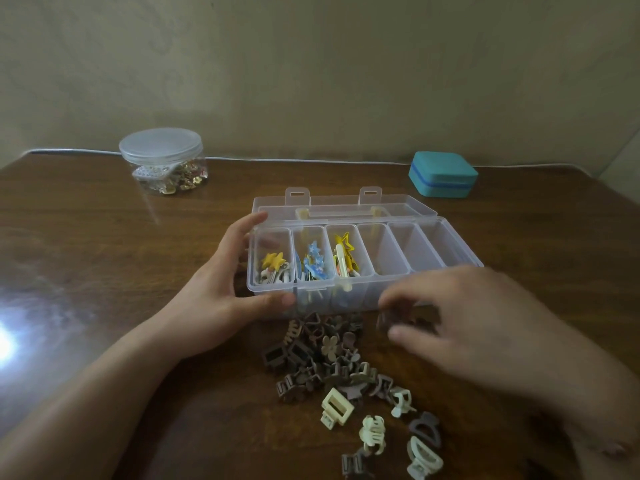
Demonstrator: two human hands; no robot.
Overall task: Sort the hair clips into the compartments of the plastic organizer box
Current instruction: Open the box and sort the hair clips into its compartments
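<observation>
While the box [360, 265] stands open on the table [104, 254] with its lid laid back, only part of the sorting can be judged done. Six compartments are seen in a row. The three at the left are filled: yellow star clips [273, 261] in the first, blue star clips [314, 261] in the second, and yellow and cream clips [344, 258] in the third. The three at the right appear bare, though the last is partly hidden.

The box is held at its left end by the left hand [221, 289], with the fingers on the far corner and the thumb curled against the near wall. The right hand [478, 317] is blurred, just in front of the box's near wall at the head of the pile; its fingers are curled, and something small and dark seems to be pinched between them, but whether a clip is truly held cannot be told.

Most of the work is judged to be left. A pile of brown claw clips [318, 355] lies unsorted on the table, touching or just beside the box's near wall, and several cream claw clips [336, 407] are scattered nearer the person, with a few dark ones among them. At least two or three groups remain to be placed, and the bare compartments seem meant for them.

A lidded jar [162, 161] and a teal case [443, 173] stand well apart at the table's far edge
</observation>
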